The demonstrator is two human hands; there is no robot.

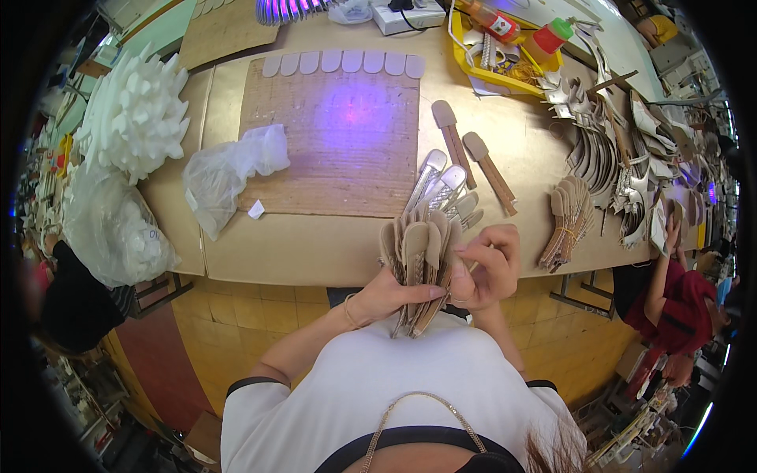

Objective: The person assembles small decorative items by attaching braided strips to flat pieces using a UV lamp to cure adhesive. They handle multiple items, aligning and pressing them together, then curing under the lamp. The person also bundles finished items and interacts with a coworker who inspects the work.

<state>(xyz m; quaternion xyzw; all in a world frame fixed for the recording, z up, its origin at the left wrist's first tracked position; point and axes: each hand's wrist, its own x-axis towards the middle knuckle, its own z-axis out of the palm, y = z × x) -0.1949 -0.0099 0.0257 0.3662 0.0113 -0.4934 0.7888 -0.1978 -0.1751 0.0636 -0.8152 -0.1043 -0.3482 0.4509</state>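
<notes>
My left hand (pixel 384 298) grips a bundle of strap pieces (pixel 418 251) with rounded beige ends, held upright just past the table's near edge. Its thumb lies across the lower part of the bundle. Beside it, my right hand (pixel 490 266) has curled fingers at the bundle's right side; what is between its fingertips is hidden. Silver strap pieces (pixel 438 183) show right behind the bundle. Two loose brown straps with rounded tips, one farther (pixel 453 142) and one nearer (pixel 489 171), lie beyond my right hand.
A cardboard sheet (pixel 331 177) bears a row of rounded pale pieces (pixel 352 61) under bluish light. Left are a crumpled plastic bag (pixel 234 175) and white foam pieces (pixel 134 118). Right are a tied strap bundle (pixel 568 219), heaped straps (pixel 595 158), a yellow tray (pixel 465 67) and a co-worker (pixel 674 303).
</notes>
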